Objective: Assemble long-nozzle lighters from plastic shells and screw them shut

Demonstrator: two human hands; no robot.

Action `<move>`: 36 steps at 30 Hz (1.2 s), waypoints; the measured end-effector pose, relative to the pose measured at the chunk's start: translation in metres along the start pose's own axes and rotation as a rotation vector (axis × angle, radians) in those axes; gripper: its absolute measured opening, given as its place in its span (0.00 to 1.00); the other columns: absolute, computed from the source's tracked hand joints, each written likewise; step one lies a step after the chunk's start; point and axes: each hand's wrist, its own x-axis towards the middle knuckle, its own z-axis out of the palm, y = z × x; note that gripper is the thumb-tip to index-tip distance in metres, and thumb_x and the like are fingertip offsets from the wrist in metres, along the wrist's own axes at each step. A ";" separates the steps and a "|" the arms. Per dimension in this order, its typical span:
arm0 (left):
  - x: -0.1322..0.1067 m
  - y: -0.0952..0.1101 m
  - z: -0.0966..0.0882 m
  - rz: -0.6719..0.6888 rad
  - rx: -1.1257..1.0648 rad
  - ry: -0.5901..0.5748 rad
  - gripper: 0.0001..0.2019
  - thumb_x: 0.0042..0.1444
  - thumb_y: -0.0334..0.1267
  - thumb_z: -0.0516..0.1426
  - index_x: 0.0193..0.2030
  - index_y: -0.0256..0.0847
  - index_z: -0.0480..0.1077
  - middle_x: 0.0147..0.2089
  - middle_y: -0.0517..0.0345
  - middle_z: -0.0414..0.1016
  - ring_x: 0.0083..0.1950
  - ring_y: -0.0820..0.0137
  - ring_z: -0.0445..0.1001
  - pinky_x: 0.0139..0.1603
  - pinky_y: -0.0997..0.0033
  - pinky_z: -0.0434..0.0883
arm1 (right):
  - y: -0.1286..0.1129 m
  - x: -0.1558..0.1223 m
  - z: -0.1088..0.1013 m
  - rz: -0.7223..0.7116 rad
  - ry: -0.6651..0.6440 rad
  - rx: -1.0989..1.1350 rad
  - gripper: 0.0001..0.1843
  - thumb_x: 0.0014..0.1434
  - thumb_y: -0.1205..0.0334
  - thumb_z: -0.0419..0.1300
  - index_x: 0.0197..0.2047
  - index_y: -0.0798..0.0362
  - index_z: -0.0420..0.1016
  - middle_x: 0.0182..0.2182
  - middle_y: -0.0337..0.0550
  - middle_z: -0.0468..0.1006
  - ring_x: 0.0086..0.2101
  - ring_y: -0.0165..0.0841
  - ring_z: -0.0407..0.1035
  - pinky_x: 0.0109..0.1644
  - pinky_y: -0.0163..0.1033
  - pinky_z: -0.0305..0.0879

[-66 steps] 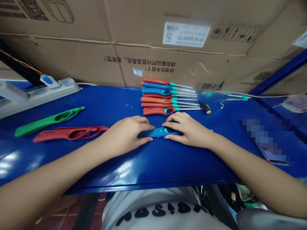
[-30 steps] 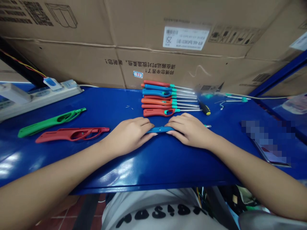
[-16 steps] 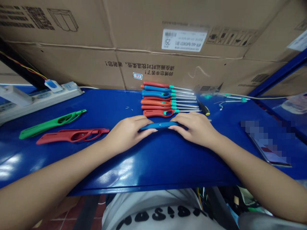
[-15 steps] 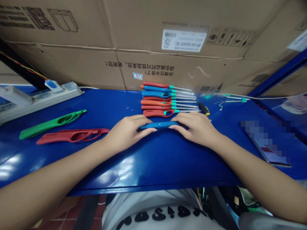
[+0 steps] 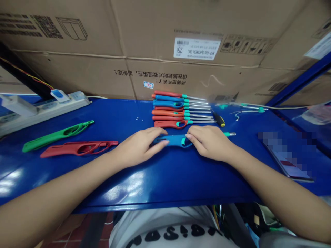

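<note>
Between my hands is a blue long-nosed lighter (image 5: 173,140), its teal trigger facing me and its metal tip sticking out to the right. My left hand (image 5: 141,143) is closed on the handle end, thumb in front and fingers behind. Around the front part, near the trigger guard, my right hand (image 5: 210,142) is closed and hides part of the nozzle. Just beyond the hands lies a row of several assembled lighters (image 5: 169,124) in red, orange and blue, with metal nozzles pointing right.
Left on the blue table (image 5: 124,186) lie a green lighter shell (image 5: 57,136) and a red lighter shell (image 5: 69,148). A power strip (image 5: 51,108) is behind them. To the right are a screwdriver (image 5: 219,119), loose nozzles (image 5: 250,109) and a phone (image 5: 287,158). Cardboard boxes (image 5: 155,44) stand behind.
The blue lighter has turned from its narrow edge to its flat side, so trigger and metal tip now show. My right hand has shifted its hold; the view has tilted slightly.
</note>
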 end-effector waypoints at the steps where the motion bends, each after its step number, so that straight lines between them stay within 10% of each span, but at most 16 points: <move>1: -0.001 0.000 0.001 0.036 0.040 -0.027 0.19 0.69 0.50 0.54 0.58 0.40 0.68 0.53 0.50 0.78 0.51 0.61 0.78 0.52 0.63 0.73 | -0.001 0.000 0.001 0.005 -0.030 0.002 0.20 0.73 0.55 0.45 0.34 0.53 0.71 0.31 0.44 0.79 0.28 0.35 0.69 0.32 0.40 0.50; 6: -0.004 0.001 0.002 0.156 0.235 -0.093 0.19 0.71 0.45 0.51 0.62 0.38 0.67 0.51 0.48 0.78 0.48 0.60 0.79 0.49 0.63 0.74 | -0.004 0.000 0.001 0.000 -0.060 0.085 0.22 0.74 0.55 0.44 0.33 0.53 0.70 0.30 0.43 0.78 0.29 0.34 0.70 0.31 0.39 0.53; 12: -0.005 -0.001 0.001 0.228 0.229 -0.074 0.18 0.73 0.47 0.47 0.55 0.40 0.71 0.47 0.51 0.81 0.43 0.64 0.81 0.45 0.68 0.74 | -0.002 -0.001 -0.001 -0.242 0.068 0.215 0.19 0.71 0.50 0.53 0.53 0.53 0.75 0.49 0.50 0.81 0.47 0.39 0.75 0.47 0.42 0.68; 22: -0.007 0.002 -0.001 0.314 0.251 -0.071 0.20 0.74 0.48 0.45 0.48 0.38 0.73 0.39 0.52 0.81 0.35 0.66 0.80 0.38 0.69 0.72 | -0.009 -0.002 -0.001 -0.297 0.206 0.366 0.10 0.69 0.59 0.58 0.46 0.53 0.80 0.43 0.46 0.84 0.43 0.35 0.78 0.48 0.40 0.73; 36: -0.004 0.007 -0.008 0.082 0.277 -0.178 0.23 0.74 0.49 0.42 0.58 0.38 0.70 0.50 0.49 0.80 0.46 0.58 0.82 0.45 0.59 0.77 | 0.005 -0.003 0.006 -0.259 0.272 0.219 0.11 0.68 0.65 0.58 0.48 0.56 0.80 0.44 0.48 0.85 0.42 0.37 0.80 0.46 0.40 0.76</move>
